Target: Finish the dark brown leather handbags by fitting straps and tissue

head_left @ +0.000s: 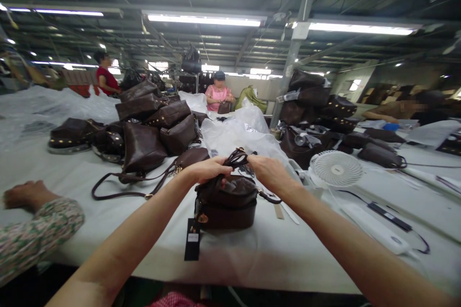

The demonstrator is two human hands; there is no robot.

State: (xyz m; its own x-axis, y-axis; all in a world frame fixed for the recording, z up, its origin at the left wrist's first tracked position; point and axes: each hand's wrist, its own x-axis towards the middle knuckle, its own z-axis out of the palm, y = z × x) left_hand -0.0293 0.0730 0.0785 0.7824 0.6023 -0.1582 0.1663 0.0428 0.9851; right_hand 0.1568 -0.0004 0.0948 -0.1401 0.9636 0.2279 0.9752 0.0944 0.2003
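A dark brown handbag (226,211) stands upright on the white-covered table in front of me. Above it, its long strap (236,157) is gathered into loops. My left hand (212,169) is closed around the looped strap on the left side, thumb on top. On the right, my right hand (264,169) pinches the same strap bundle, its fingertips partly hidden. From the bag's left side hangs a black tag (192,240) with a white label, next to a gold-coloured fitting (203,218). One end of the strap curves out at the bag's right side.
A heap of brown bags (144,146) lies to the left, and more bags (306,100) are piled at the right. Clear plastic (234,132) lies behind the handbag. A white fan (336,168) stands at right. A co-worker's sleeved arm (54,220) rests at left.
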